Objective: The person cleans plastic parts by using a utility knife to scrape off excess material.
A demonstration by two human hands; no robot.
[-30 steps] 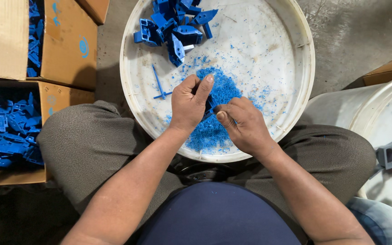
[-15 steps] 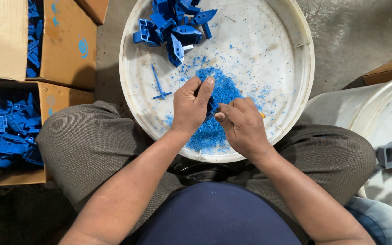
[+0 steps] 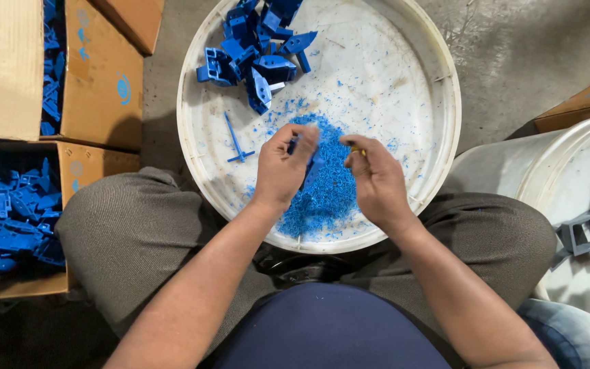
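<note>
Where concrete floor [image 3: 513, 55] shows, a white tub [image 3: 431, 61] holds blue shavings [image 3: 329, 198].

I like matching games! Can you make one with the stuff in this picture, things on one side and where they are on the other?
Things:
1. blue shavings
2. pile of blue parts
3. grey parts
4. blue part

Places:
A. in the white tub on the right
B. far side of the round white tray
C. in the left hand
D. heaped under both hands

Pairs: 1-D, 2-B, 3-A, 4-C
</note>
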